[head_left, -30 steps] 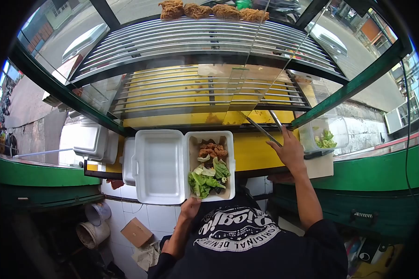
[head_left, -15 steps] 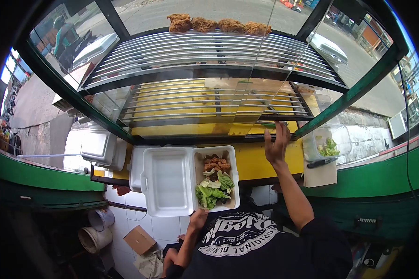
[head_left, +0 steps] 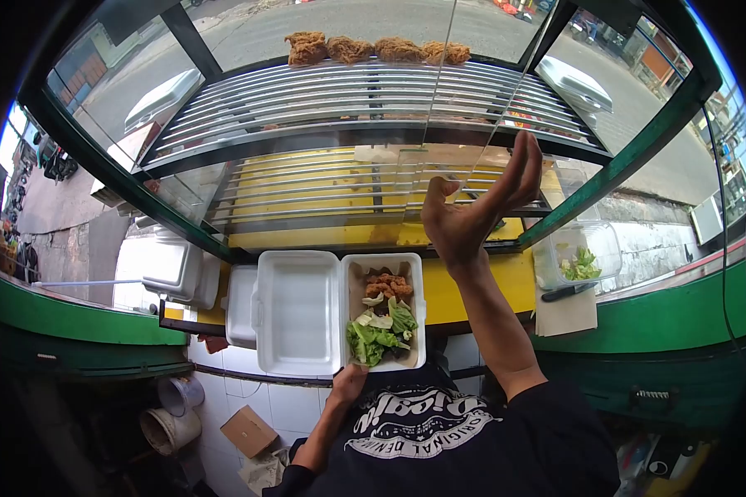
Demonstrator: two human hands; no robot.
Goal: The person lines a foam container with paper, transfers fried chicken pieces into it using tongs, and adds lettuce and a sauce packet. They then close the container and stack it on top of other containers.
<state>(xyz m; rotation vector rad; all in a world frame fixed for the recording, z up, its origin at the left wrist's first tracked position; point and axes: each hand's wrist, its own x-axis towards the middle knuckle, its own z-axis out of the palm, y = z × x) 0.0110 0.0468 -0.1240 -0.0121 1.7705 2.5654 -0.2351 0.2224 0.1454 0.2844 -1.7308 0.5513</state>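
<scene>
My left hand (head_left: 351, 383) grips the near edge of an opened white foam takeaway box (head_left: 299, 313), its fingers partly hidden underneath. The box's lid lies folded back to the left. Its right half, lined with brown paper, holds fried chicken (head_left: 389, 287) at the far end and green lettuce (head_left: 371, 338) with pale cabbage nearer to me. My right hand (head_left: 482, 207) is raised in front of the glass display case, thumb apart from the upstretched fingers, holding nothing. Behind it in this view are the metal bars of the lower rack (head_left: 307, 186).
Several fried pieces (head_left: 398, 48) line the upper rack (head_left: 373, 95). To the right, a clear tub (head_left: 547, 263) with lettuce stands beyond a dark-handled knife (head_left: 565, 292) on cardboard (head_left: 565, 316). Foam boxes (head_left: 174, 265) are stacked left. Buckets (head_left: 164, 431) and a carton (head_left: 249, 431) sit below.
My right hand has risen from the case's lower edge, up and slightly left, fingers now pointing upward. My left hand stays on the foam box, which appears slightly higher in view.
</scene>
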